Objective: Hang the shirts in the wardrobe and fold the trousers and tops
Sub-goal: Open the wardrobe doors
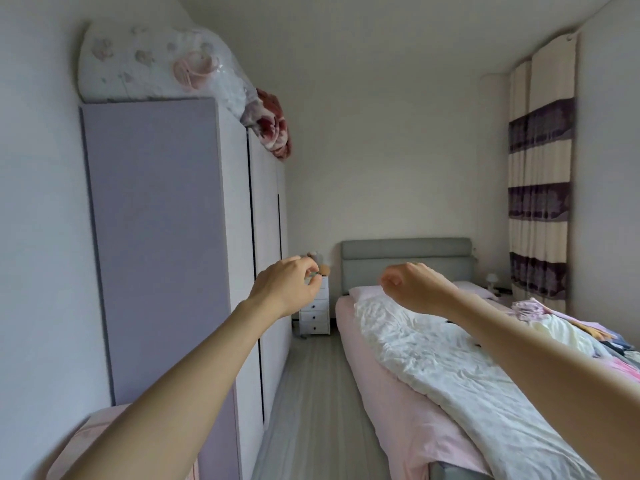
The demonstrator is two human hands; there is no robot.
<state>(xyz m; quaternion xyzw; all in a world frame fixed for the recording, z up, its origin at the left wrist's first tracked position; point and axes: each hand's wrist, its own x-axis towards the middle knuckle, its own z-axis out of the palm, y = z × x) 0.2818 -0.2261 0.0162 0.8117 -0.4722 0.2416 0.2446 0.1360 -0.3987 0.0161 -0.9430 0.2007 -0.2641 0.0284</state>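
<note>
Head view
Left hand: the left hand (pixel 289 284) was raised in front of the wardrobe (pixel 162 244), fingers curled loosely with thumb and forefinger tips close together; nothing was visibly held.
Right hand: the right hand (pixel 412 287) was raised over the bed (pixel 398 386), fingers curled inward toward the palm, holding nothing visible.
Clothes: a pile of clothes (pixel 561 327) lay on the far right side of the bed, well apart from both hands and to the right of the right forearm.
Wardrobe: it stood against the left wall, doors closed, with bagged bedding (pixel 149 60) on top.
Bed: a white quilt (pixel 443 355) lay crumpled along it, a pink sheet showing beneath.
Other: a small white drawer unit (pixel 315 313) stood beyond the wardrobe; a striped curtain (pixel 540 188) hung at the right.
</note>
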